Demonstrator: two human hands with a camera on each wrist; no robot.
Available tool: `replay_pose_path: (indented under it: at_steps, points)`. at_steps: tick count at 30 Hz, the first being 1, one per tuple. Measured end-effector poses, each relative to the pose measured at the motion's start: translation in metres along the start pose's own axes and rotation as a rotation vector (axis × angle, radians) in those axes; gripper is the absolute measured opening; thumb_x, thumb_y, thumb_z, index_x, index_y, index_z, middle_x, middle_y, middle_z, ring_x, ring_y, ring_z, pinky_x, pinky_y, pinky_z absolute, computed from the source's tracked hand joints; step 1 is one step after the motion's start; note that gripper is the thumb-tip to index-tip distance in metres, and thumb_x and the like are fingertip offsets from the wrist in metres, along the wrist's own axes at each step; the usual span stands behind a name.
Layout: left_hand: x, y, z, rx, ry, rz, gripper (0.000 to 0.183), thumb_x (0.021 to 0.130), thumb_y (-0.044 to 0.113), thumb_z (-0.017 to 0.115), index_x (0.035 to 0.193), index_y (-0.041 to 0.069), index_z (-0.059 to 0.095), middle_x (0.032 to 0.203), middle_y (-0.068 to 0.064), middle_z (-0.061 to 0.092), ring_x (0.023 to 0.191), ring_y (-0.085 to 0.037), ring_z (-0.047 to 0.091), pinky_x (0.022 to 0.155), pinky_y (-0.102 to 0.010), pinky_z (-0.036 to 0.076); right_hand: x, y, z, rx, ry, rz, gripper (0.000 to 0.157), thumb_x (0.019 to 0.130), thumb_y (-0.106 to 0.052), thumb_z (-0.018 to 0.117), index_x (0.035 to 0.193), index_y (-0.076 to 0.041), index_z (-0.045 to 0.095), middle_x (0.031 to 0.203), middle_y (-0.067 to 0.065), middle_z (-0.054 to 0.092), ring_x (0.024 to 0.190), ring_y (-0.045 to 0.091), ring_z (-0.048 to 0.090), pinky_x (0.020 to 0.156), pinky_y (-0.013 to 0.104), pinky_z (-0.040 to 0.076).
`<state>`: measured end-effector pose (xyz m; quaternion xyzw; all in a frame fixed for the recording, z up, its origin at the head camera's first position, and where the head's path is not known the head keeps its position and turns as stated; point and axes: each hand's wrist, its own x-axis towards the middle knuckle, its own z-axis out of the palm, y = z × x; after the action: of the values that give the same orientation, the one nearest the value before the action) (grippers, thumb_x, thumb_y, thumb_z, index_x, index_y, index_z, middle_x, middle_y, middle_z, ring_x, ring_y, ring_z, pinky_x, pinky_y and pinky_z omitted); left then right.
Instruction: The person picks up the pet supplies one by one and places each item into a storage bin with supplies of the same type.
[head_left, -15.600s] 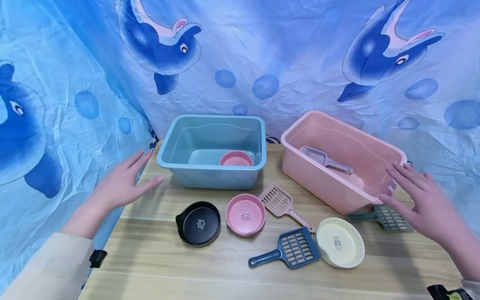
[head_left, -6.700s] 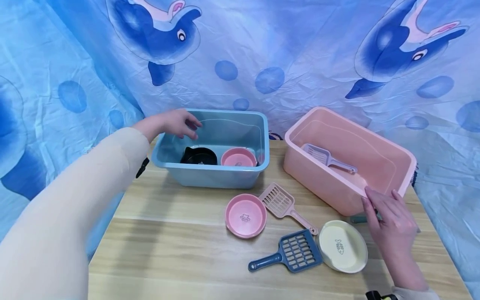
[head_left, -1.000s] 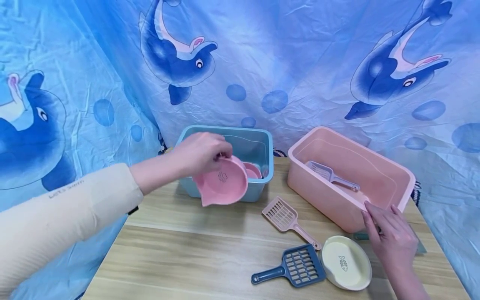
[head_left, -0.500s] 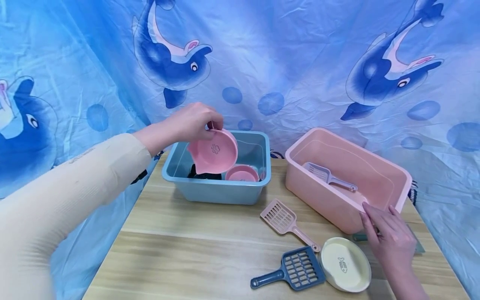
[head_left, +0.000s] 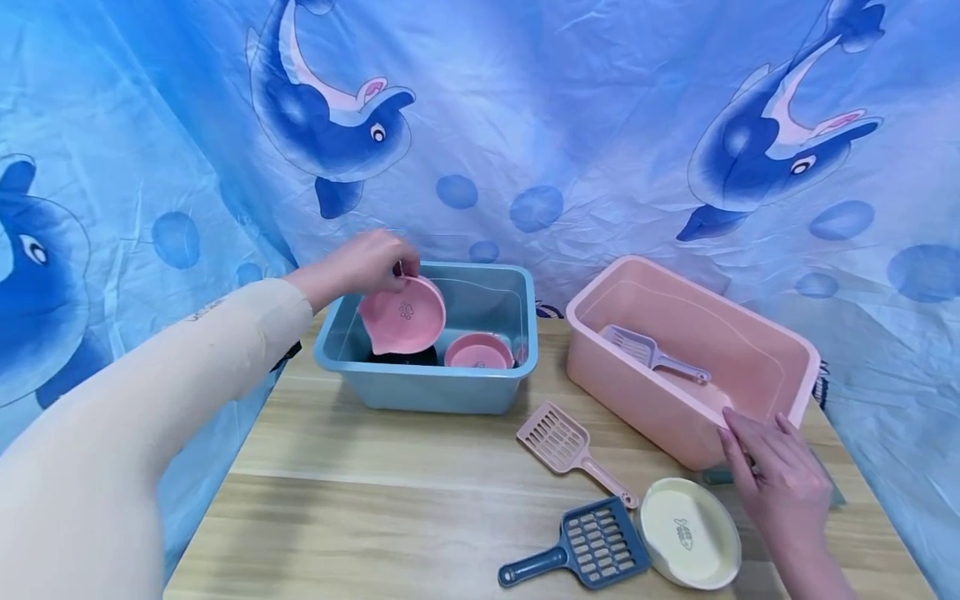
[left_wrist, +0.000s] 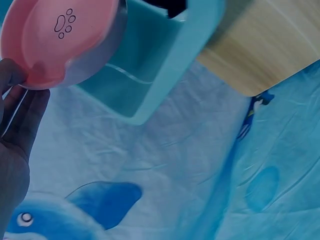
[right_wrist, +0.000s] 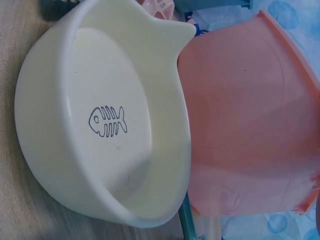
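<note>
Across a wood-grain table (head_left: 375,500), right hand (head_left: 783,479) and left hand (head_left: 375,260) work apart.
The right grips the pink bin (head_left: 645,417) by its rim; farther back, the left pinches a tilted pink bowl (head_left: 405,321) over the blue bin (head_left: 435,393), before a dolphin-print curtain (head_left: 585,92).

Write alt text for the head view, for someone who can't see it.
A person's left hand holds a tilted, round pink paw-print bowl over a rectangular blue plastic tub. The right hand touches the rim of a rectangular pink plastic tub. A round cream bowl and slotted plastic scoops lie on the wooden table.
</note>
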<state>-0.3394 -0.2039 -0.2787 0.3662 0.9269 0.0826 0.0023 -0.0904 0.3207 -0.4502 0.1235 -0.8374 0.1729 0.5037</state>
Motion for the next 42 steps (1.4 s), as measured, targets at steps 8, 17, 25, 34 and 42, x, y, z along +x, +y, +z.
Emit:
replay_pose_path:
  at_steps: [8,17,25,34,42]
  points:
    - [0.007,-0.015,0.027,-0.003,-0.066,-0.005,0.012,0.085,0.002,0.083,0.094,0.009,0.078,0.092,-0.006,0.077,0.088,-0.024,0.072,0.081,-0.043,0.063,0.000,-0.003,0.000,0.007,0.001,0.008,0.046,0.108,-0.044,0.061,0.112,-0.003,0.083,0.099,0.023,0.079,0.130,-0.021,0.048,0.123,0.035,0.042]
    - [0.006,-0.021,0.057,-0.013,-0.126,0.040,0.013,0.085,0.002,0.084,0.086,0.011,0.075,0.085,-0.002,0.074,0.082,-0.021,0.069,0.077,-0.042,0.061,-0.003,0.000,0.002,-0.004,-0.029,0.014,0.045,0.108,-0.044,0.062,0.114,-0.005,0.083,0.100,0.023,0.079,0.130,-0.025,0.042,0.122,0.039,0.044]
    - [0.005,-0.027,0.071,-0.024,-0.193,-0.013,0.010,0.091,0.008,0.083,0.086,0.012,0.076,0.083,0.000,0.072,0.079,-0.019,0.066,0.076,-0.041,0.060,-0.002,0.001,0.002,-0.010,-0.024,0.007,0.043,0.108,-0.043,0.063,0.114,-0.005,0.083,0.101,0.022,0.080,0.130,-0.021,0.047,0.121,0.040,0.045]
    - [0.006,-0.033,0.078,-0.038,-0.211,-0.073,0.011,0.092,0.010,0.084,0.087,0.013,0.075,0.085,-0.001,0.073,0.082,-0.021,0.066,0.078,-0.041,0.060,-0.003,0.002,0.002,-0.015,-0.048,0.011,0.045,0.109,-0.044,0.060,0.115,-0.005,0.083,0.102,0.022,0.079,0.131,-0.025,0.041,0.123,0.039,0.043]
    - [0.009,-0.035,0.080,-0.057,-0.268,-0.192,0.013,0.093,0.002,0.078,0.106,0.006,0.077,0.097,-0.008,0.075,0.091,-0.026,0.067,0.086,-0.044,0.060,-0.003,0.003,0.002,-0.015,-0.037,0.009,0.045,0.109,-0.044,0.061,0.115,-0.005,0.083,0.102,0.022,0.079,0.131,-0.024,0.043,0.122,0.040,0.044]
